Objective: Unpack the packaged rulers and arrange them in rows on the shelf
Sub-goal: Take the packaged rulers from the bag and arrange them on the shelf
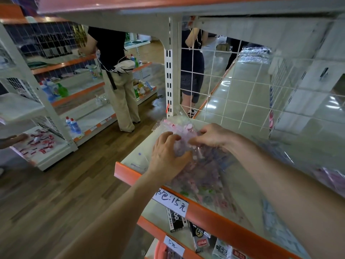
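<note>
Retail shop aisle, orange-edged metal shelving (203, 206), handwritten price tag (170, 202), cleaning bottles (54, 89) on neighbouring racks

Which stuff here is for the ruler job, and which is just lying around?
For the job: ruler package, left hand and right hand gripping it, shelf.
Just lying about: price label, black box, blue bottles, green bottle.

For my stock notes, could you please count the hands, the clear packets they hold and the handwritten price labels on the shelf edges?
Hands: 2, left hand and right hand
Clear packet held: 1
Handwritten price labels: 2
Total: 5
</note>
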